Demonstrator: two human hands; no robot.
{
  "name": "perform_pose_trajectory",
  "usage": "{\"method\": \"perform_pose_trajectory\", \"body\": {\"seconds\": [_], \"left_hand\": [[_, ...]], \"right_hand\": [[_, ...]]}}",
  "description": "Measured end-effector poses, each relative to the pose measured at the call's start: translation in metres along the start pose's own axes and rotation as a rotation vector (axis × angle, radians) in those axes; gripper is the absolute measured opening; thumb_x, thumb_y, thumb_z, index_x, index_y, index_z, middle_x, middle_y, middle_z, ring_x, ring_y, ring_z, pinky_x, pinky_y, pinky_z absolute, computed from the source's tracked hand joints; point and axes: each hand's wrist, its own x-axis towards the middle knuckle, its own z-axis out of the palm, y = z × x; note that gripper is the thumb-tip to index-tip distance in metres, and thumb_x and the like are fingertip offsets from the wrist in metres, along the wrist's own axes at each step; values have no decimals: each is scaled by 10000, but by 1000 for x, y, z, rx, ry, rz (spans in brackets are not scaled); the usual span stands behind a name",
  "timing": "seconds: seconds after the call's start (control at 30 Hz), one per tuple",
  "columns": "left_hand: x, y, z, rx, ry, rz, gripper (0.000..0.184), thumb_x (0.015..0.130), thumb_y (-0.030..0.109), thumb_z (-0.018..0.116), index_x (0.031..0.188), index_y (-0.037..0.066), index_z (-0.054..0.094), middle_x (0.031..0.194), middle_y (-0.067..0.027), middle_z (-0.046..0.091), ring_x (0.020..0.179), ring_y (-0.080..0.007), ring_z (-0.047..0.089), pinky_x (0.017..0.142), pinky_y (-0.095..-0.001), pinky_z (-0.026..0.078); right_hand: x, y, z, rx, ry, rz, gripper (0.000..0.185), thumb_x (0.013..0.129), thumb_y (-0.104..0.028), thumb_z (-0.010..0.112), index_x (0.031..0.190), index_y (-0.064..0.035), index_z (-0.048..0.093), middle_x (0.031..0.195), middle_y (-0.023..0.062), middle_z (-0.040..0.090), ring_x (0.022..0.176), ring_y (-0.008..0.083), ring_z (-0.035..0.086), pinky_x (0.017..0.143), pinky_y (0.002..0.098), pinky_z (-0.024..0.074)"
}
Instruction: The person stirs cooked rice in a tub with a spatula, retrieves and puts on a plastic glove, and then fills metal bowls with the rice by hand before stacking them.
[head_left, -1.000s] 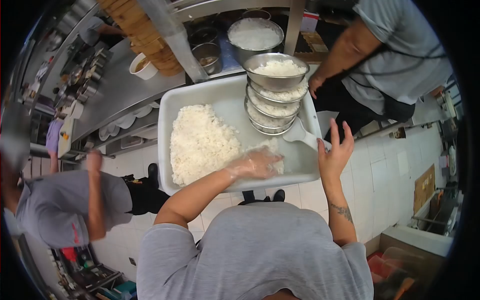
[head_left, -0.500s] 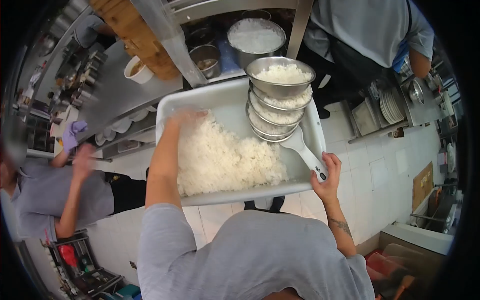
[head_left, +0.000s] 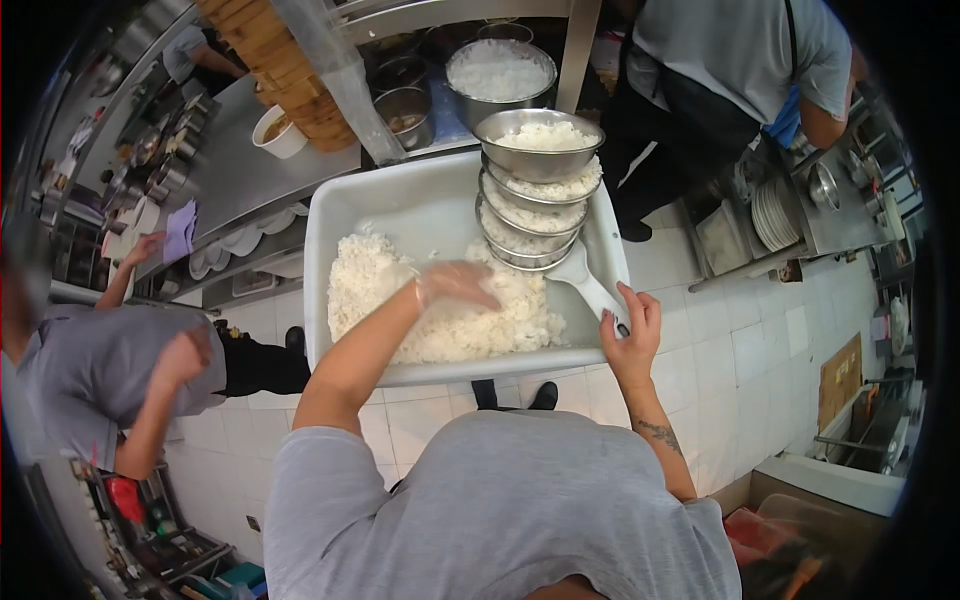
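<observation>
A white tub (head_left: 400, 188) holds a heap of cooked white rice (head_left: 375, 285). My left hand (head_left: 458, 285), in a clear plastic glove, lies on the middle of the heap. Its fingers are stretched out, slightly blurred, and grip nothing. At the tub's right wall, my right hand (head_left: 632, 330) grips the rim, its thumb inside beside the end of a white rice paddle (head_left: 590, 288). The paddle leans there, its blade end near a stack of metal bowls. The top bowl (head_left: 540, 155) and those below it in the stack hold rice.
Beyond the tub are a large pot (head_left: 500, 72) of white food and a smaller metal pot (head_left: 405, 115). Bamboo steamers (head_left: 285, 80) and a white bowl (head_left: 280, 133) stand on the left counter (head_left: 230, 160). One co-worker (head_left: 130, 370) is at left, another (head_left: 730, 60) at far right.
My left hand has moved right, from the tub's left wall onto the middle of the rice. Rice there is spread differently. My right hand stays at the rim; the view has shifted slightly.
</observation>
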Motion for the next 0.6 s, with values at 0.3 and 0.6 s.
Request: {"method": "perform_pose_trajectory", "body": {"seconds": [0.3, 0.6], "left_hand": [[15, 117, 50, -76, 134, 89, 752, 833, 251, 607, 1453, 34, 240, 1397, -302, 353, 1329, -414, 323, 1091, -406, 316], [-89, -85, -29, -227, 256, -701, 784, 850, 582, 513, 1367, 5, 391, 1343, -244, 463, 1275, -349, 423, 1069, -391, 335]], "right_hand": [[56, -4, 17, 371, 231, 200, 411, 793, -115, 740, 1123, 0, 523, 1059, 100, 461, 975, 195, 513, 750, 299, 477], [50, -2, 37, 760, 48, 388, 330, 883, -80, 636, 1164, -1, 481, 953, 65, 565, 834, 100, 549, 723, 221, 462]]}}
